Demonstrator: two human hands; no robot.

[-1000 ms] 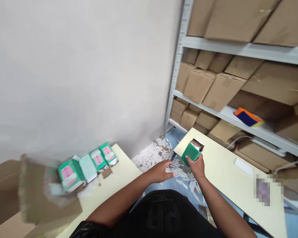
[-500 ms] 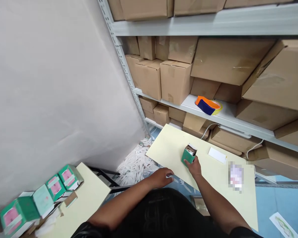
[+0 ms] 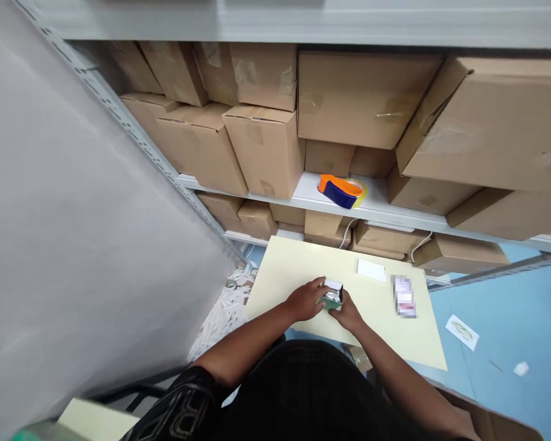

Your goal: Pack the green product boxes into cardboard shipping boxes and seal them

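Observation:
A small green box (image 3: pixel 333 302) with an open top is between my hands over the cream table (image 3: pixel 294 263). Silvery and white contents show inside it. My left hand (image 3: pixel 307 299) grips its left side, fingers at the upper rim. Around the right side is my right hand (image 3: pixel 348 312), closed on the box. To the right lie a white flat box (image 3: pixel 371 270) and a blurred-out purplish item (image 3: pixel 404 296).
A metal shelf (image 3: pixel 395 214) with cardboard boxes (image 3: pixel 266 147) and an orange and blue tape dispenser (image 3: pixel 341 191) stands behind the table. White paper strips (image 3: pixel 218 318) lie on the floor at left. A card (image 3: pixel 462 332) lies on the blue floor.
My left hand has moved from the table's front edge onto the green box, which now faces open side up between both hands. The view has shifted right, and the green boxes at left have mostly left it.

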